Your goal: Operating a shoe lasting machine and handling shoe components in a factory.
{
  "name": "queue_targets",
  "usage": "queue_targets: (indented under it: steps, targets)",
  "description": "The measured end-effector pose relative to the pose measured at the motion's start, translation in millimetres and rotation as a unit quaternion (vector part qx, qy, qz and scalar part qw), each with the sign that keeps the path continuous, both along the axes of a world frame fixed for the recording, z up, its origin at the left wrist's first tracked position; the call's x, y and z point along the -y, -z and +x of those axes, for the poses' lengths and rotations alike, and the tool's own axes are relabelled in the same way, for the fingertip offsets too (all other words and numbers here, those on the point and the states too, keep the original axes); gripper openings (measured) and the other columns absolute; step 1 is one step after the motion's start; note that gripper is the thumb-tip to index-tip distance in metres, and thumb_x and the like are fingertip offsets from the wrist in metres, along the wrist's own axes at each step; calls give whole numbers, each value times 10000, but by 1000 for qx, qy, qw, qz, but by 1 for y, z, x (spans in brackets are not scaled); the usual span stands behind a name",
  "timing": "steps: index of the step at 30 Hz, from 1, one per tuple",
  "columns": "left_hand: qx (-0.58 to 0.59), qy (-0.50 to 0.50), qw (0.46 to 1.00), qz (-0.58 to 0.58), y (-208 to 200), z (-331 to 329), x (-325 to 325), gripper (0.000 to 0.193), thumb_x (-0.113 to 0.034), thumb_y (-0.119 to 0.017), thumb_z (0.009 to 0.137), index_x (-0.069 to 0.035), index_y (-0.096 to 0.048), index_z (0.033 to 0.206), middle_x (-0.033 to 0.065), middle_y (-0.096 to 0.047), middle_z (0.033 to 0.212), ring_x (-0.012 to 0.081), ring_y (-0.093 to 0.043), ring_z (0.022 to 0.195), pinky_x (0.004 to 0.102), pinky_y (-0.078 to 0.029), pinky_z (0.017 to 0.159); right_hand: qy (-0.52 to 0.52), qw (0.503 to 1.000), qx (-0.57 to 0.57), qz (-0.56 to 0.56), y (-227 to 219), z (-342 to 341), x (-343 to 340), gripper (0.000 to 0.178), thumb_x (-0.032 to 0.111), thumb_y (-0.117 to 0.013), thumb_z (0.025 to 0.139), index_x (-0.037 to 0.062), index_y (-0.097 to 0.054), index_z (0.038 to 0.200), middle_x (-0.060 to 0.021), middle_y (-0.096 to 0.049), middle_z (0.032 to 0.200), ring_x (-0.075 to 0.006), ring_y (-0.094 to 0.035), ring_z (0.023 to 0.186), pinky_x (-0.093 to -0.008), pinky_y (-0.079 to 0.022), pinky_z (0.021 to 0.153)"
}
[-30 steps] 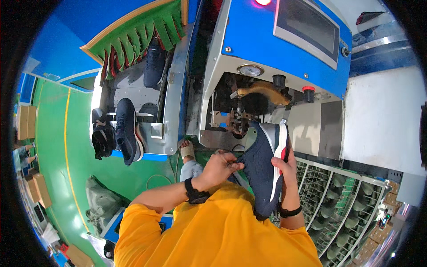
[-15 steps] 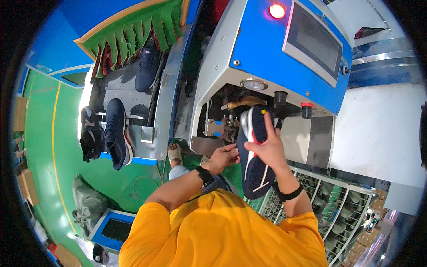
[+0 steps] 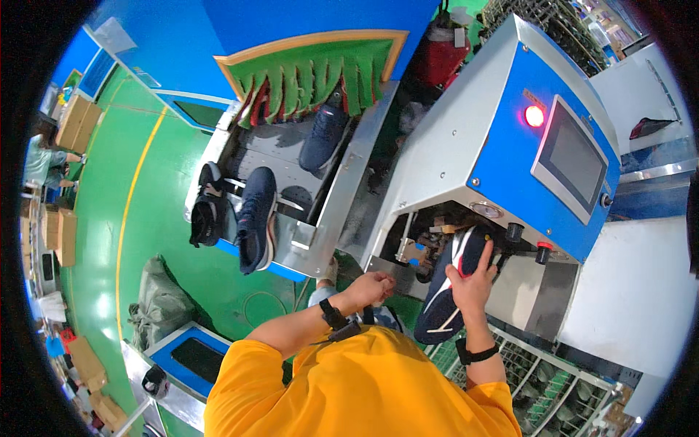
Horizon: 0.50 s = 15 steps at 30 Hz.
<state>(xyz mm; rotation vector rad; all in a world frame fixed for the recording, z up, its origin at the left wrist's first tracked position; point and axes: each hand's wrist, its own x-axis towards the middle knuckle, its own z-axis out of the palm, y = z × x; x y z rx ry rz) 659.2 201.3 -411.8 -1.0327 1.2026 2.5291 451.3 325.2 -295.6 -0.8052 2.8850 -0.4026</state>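
My right hand [image 3: 472,282] grips a dark navy shoe [image 3: 445,302] with a white and red sole, holding it sole-outward at the opening of a blue and grey machine [image 3: 510,167]. The shoe's top end sits just under the machine's dark head. My left hand [image 3: 371,286] is curled shut just left of the shoe, in front of the machine's lower opening, holding nothing that I can see. Both wrists wear black bands.
A metal conveyor [image 3: 291,182] at left carries navy shoes [image 3: 256,218], one black shoe [image 3: 207,215] at its edge, and runs under a green fringed curtain [image 3: 313,73]. The machine has a lit red lamp [image 3: 535,116] and a screen [image 3: 571,160]. A wire rack [image 3: 553,379] stands lower right.
My right hand has lifted the shoe up and pushed it toward the machine's opening. My left hand has let go of the shoe and drawn back to the left.
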Motion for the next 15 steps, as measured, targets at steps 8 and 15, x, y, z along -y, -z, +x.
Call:
queue_targets:
  steps: [8,15]
  targets:
    - [-61,75,993,-69,-30,14,8,282,-259,-522,1005,-19,-650,1080,50,-685,935,124,-600,798,268,-500,726,30,997,-36,-66,-16,47,-25,1100,403,-787,789,119,-110,1609,-353,-430,1256,-556,-562,1009,-571,-502,852]
    - [-103,160,981,36,-70,8,4,391,-382,-562,1014,-45,-554,1211,110,-683,1010,168,-664,867,299,-552,781,36,988,-35,-146,-11,114,-90,1136,324,-844,751,73,-136,1603,-440,-324,1389,-615,-418,1236,-562,-415,1024]
